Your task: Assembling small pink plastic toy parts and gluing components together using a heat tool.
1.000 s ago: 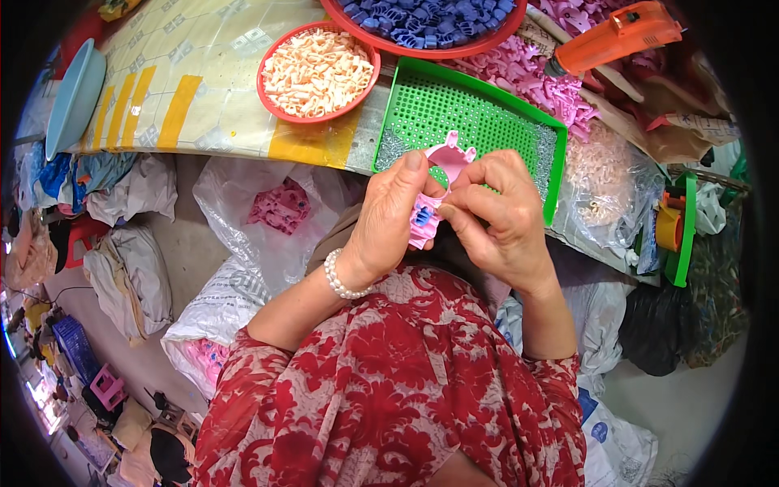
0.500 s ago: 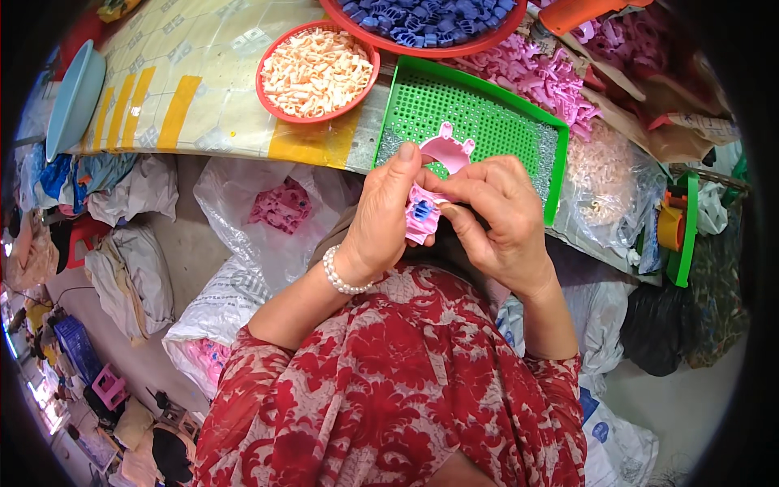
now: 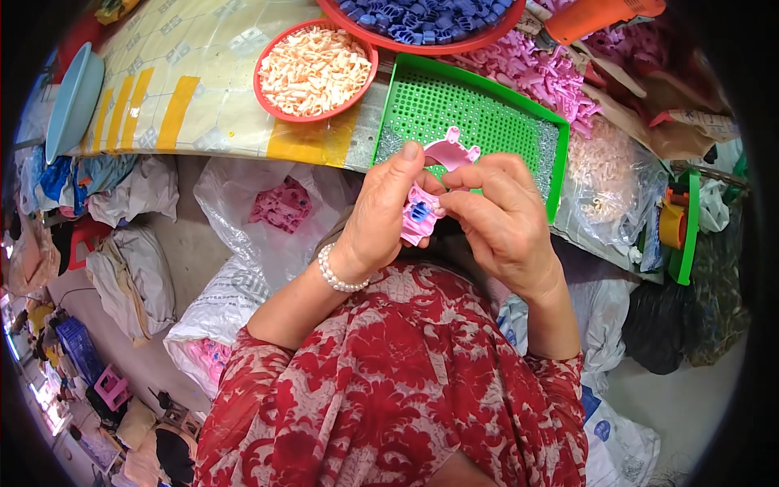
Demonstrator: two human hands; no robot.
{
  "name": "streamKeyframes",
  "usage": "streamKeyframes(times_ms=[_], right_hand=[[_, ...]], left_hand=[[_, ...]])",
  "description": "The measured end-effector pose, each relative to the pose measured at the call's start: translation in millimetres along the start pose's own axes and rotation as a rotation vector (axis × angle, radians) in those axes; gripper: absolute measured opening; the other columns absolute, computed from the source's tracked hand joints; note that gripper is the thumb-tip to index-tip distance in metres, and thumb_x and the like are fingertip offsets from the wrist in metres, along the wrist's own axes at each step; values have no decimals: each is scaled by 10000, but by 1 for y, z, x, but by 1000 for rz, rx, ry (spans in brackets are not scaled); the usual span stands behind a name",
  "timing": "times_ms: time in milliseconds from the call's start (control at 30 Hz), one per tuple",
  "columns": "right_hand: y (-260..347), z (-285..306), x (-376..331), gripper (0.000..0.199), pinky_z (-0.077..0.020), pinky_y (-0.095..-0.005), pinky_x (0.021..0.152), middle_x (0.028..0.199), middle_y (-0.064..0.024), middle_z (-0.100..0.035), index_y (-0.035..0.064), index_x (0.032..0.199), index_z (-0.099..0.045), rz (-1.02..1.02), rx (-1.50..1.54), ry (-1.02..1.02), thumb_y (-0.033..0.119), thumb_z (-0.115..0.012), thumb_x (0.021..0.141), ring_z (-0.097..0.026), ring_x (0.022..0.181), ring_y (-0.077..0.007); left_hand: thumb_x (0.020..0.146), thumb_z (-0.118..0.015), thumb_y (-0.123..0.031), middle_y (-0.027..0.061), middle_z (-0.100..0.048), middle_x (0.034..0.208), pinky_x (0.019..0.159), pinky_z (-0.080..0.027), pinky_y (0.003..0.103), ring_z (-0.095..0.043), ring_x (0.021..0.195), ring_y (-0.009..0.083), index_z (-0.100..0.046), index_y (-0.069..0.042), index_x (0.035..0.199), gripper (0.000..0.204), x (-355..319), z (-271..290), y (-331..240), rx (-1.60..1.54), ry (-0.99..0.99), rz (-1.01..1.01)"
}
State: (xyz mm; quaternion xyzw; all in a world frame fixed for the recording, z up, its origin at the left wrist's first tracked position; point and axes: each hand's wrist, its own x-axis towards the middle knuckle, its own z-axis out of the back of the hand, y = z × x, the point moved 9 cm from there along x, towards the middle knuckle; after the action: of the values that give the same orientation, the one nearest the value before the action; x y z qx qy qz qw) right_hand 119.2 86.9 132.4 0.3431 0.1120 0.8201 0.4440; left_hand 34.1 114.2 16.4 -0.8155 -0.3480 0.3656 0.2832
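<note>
Above the cluttered table [image 3: 211, 97], both hands' fingers [image 3: 479, 207] pinch one pink plastic piece [image 3: 418, 223]

Red floral dress [image 3: 389, 381], pearl bracelet [image 3: 339, 276] on left wrist.

Worktable [image 3: 203, 89] along the upper frame, covered in pale patterned sheeting with yellow stripes. Light blue dish [image 3: 73, 101] at its left end. Bare grey concrete floor [image 3: 154, 357] below, crowded with clear plastic bags [image 3: 268, 219], white woven sacks [image 3: 215, 312] and bundled cloth [image 3: 134, 276]. Small pink stool [image 3: 111, 388] at lower left. Even, bright lighting throughout.
</note>
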Motion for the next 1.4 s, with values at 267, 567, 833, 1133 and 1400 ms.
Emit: streamKeyframes(times_ms=[267, 567, 833, 1133, 1400], right_hand=[[1, -2, 2, 260, -464, -357, 708, 916, -68, -617, 61, 853, -669, 19, -12, 48, 5, -682, 599, -549, 826, -273], [6, -6, -1, 235, -468, -332, 637, 814, -50, -603, 36, 833, -662, 66, -69, 47, -12, -669, 603, -555, 744, -245], [4, -8, -2, 241, -461, -332, 638, 800, -57, -594, 25, 846, -652, 19, -4, 88, -25, -668, 610, -555, 733, -245], [5, 26, -8, 237, -437, -397, 791, 999, -126, -631, 35, 854, -650, -93, -31, -175, 26, -712, 625, -541, 890, -296], [3, 16, -11, 213, -388, -417, 889, 1134, -148, -588, 57, 794, -655, -154, -78, -175, 50, -753, 604, -501, 1026, -316]], left_hand=[[973, -403, -456, 24, -549, 697, 444, -384, 184, -483, 539, 46, -558, -27, 827, 480, -2, 1, -4, 103, 9, -23], [974, -375, -472, 57, -624, 728, 366, -394, 184, -501, 435, 69, -598, -10, 930, 515, 1, 1, 0, 196, 41, -74], [980, -351, -477, 37, -591, 690, 369, -394, 189, -500, 434, 72, -594, 2, 927, 540, -1, -1, 0, 203, 57, -72], [999, -342, -437, 35, -578, 765, 522, -416, 189, -512, 620, 46, -591, 10, 993, 511, -11, -13, -23, 132, 47, -149], [987, -405, -425, -2, -549, 804, 562, -400, 176, -487, 676, 28, -549, -10, 1219, 497, -13, -16, -31, 169, -9, -320]])
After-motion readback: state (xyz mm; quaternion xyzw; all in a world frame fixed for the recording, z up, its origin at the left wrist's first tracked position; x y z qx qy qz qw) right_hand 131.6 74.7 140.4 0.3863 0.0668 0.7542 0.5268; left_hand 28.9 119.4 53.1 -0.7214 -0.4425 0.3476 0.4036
